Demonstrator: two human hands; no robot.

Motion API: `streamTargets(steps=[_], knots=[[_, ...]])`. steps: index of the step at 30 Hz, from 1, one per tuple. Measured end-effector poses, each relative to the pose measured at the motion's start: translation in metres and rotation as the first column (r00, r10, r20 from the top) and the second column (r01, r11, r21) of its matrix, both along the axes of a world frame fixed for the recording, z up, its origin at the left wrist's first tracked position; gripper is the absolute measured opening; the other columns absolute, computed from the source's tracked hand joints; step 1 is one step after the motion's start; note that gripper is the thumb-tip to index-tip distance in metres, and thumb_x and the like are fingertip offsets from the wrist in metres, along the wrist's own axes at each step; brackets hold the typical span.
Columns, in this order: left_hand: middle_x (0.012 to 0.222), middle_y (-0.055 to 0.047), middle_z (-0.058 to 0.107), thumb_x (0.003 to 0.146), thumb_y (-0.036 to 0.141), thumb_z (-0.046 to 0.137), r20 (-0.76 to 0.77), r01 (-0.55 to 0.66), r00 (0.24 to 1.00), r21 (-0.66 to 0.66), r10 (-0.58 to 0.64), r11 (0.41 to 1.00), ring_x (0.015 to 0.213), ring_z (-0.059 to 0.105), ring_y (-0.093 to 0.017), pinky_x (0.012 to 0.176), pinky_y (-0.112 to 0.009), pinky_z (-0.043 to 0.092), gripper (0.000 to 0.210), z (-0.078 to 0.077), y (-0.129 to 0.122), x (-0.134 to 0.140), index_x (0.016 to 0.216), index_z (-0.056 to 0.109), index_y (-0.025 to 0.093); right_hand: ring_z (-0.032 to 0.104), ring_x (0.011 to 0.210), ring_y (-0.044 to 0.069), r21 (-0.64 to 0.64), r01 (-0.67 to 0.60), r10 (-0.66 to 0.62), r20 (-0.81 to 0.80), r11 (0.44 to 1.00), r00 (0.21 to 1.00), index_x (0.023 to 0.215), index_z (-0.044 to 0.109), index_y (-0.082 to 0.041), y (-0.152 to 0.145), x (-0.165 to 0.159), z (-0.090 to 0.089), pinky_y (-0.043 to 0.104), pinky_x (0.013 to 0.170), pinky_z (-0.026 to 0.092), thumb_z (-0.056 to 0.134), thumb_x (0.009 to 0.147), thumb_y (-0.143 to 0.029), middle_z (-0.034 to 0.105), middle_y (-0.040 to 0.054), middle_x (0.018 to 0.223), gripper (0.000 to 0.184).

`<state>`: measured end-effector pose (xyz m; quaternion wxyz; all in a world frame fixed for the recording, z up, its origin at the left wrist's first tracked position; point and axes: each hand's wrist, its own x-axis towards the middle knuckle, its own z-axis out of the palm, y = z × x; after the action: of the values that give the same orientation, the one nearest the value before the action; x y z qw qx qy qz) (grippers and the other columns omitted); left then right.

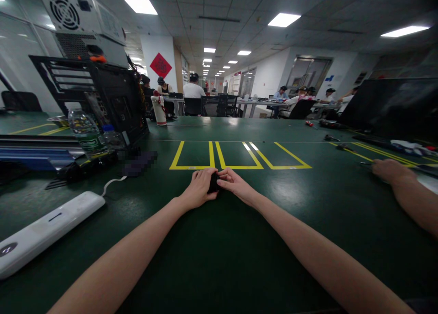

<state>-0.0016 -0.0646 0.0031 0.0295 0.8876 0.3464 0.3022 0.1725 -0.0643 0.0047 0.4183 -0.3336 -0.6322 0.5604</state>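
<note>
Both of my hands meet around a small black object on the green table, just in front of the yellow tape outlines. The object's kind cannot be made out, since fingers cover much of it. My left hand wraps it from the left, thumb at the near side and fingers over the top. From the right, my right hand is closed with its thumb and fingertips against the object's side.
A white power strip lies at left, near a dark blurred phone-like slab. Behind them stand a water bottle and a black computer case. A white cylinder stands farther back. Another person's hand rests at right.
</note>
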Motion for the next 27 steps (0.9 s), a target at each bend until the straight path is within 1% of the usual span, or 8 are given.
streamTargets(steps=[6,9,12,14,17,21,24,27], knots=[[0.116,-0.008,0.043,0.072,0.025,0.057,-0.007,-0.004,1.000,-0.022,0.004,1.000,0.109,0.042,-0.026,0.092,-0.045,0.029,0.056,0.004,-0.003,-0.001,0.119,0.026,0.022,0.051,0.093,0.017,-0.013,0.078,-0.077,0.065,0.997,0.995,0.097,0.049,-0.021,-0.001,-0.004,0.002,0.038,0.085,0.040,0.061,0.068,-0.029,0.054,0.0027,0.096,0.032],[0.117,-0.008,0.043,0.071,0.025,0.057,-0.004,-0.001,1.000,-0.022,0.001,1.000,0.110,0.042,-0.026,0.092,-0.045,0.028,0.057,0.004,-0.003,-0.001,0.119,0.026,0.023,0.049,0.097,0.017,-0.017,0.058,-0.057,0.074,0.998,0.996,0.095,0.051,-0.019,-0.003,-0.002,0.005,0.038,0.088,0.038,0.063,0.067,-0.026,0.053,0.0038,0.102,0.032],[0.116,-0.008,0.043,0.070,0.025,0.058,-0.004,-0.005,1.000,-0.012,0.005,1.000,0.109,0.042,-0.025,0.092,-0.045,0.029,0.058,0.002,-0.002,-0.002,0.119,0.026,0.022,0.050,0.096,0.016,0.002,-0.011,0.011,0.043,1.000,0.999,0.095,0.049,-0.021,-0.004,0.000,0.007,0.037,0.089,0.038,0.066,0.063,-0.021,0.054,0.0015,0.097,0.036],[0.116,-0.008,0.043,0.069,0.025,0.059,-0.001,-0.006,1.000,-0.002,0.006,1.000,0.108,0.043,-0.025,0.092,-0.044,0.029,0.059,0.001,-0.001,-0.002,0.118,0.027,0.021,0.051,0.094,0.016,-0.011,-0.038,0.038,0.012,0.999,0.999,0.094,0.048,-0.022,-0.004,0.000,0.006,0.036,0.086,0.039,0.064,0.066,-0.023,0.054,0.0007,0.093,0.033],[0.115,-0.009,0.044,0.070,0.025,0.058,0.004,-0.006,1.000,0.013,0.006,1.000,0.108,0.043,-0.026,0.091,-0.044,0.030,0.058,0.001,-0.001,-0.001,0.118,0.027,0.021,0.052,0.087,0.014,-0.011,0.016,-0.016,-0.023,1.000,1.000,0.088,0.049,-0.022,-0.001,-0.003,0.001,0.034,0.082,0.041,0.061,0.069,-0.028,0.055,-0.0004,0.087,0.024],[0.115,-0.009,0.044,0.070,0.024,0.057,0.010,-0.010,1.000,0.015,0.010,1.000,0.108,0.043,-0.026,0.091,-0.045,0.030,0.056,0.001,-0.002,-0.001,0.117,0.027,0.021,0.052,0.087,0.014,-0.015,0.082,-0.082,-0.004,0.997,0.997,0.092,0.049,-0.021,0.003,-0.006,-0.004,0.035,0.083,0.041,0.063,0.066,-0.029,0.056,0.0001,0.087,0.031],[0.115,-0.009,0.044,0.070,0.025,0.057,0.009,-0.010,1.000,0.009,0.010,1.000,0.110,0.042,-0.026,0.092,-0.045,0.029,0.056,0.000,-0.001,-0.001,0.118,0.027,0.021,0.051,0.094,0.016,-0.030,0.069,-0.069,0.023,0.997,0.997,0.094,0.050,-0.019,0.004,-0.005,-0.004,0.036,0.086,0.039,0.063,0.066,-0.029,0.055,0.0034,0.097,0.032],[0.115,-0.009,0.044,0.069,0.024,0.058,0.000,-0.014,1.000,0.003,0.014,1.000,0.110,0.042,-0.026,0.092,-0.045,0.029,0.058,-0.001,0.001,-0.002,0.118,0.027,0.021,0.051,0.095,0.017,-0.008,0.013,-0.012,0.022,1.000,1.000,0.092,0.050,-0.021,0.003,-0.001,-0.002,0.037,0.087,0.038,0.067,0.062,-0.025,0.055,0.0022,0.096,0.036]])
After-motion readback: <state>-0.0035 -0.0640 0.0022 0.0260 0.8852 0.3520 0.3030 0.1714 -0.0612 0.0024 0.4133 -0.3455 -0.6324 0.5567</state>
